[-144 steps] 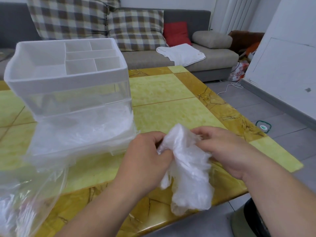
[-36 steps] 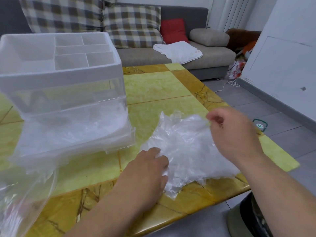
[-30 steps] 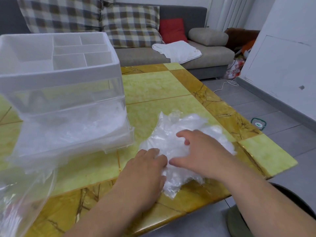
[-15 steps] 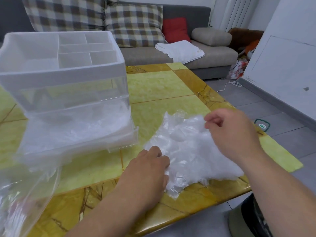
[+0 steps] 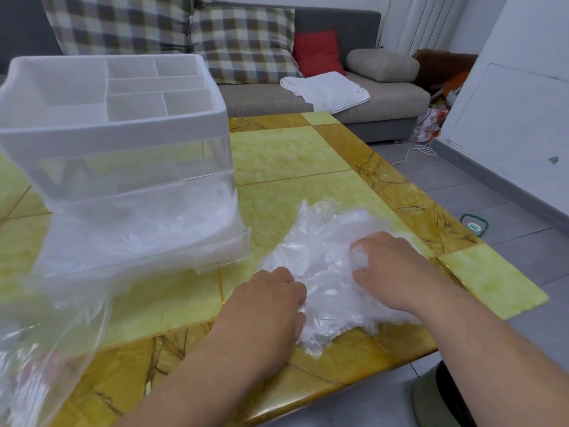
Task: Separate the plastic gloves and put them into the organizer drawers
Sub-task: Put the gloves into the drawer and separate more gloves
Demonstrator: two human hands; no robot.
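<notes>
A crumpled pile of clear plastic gloves (image 5: 320, 257) lies on the yellow marbled tabletop (image 5: 286, 158). The left hand (image 5: 264, 306) presses its near-left edge; the right hand (image 5: 394, 266) rests on top, fingers curled into the plastic. Left of the pile stands a translucent white plastic organizer (image 5: 117, 143), its lower drawer (image 5: 147, 241) pulled out and holding more clear plastic.

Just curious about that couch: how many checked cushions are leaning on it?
2 in view: a larger checked cushion at the left, a second checked cushion beside it toward the red cushion. More may lie beyond the frame.
</notes>
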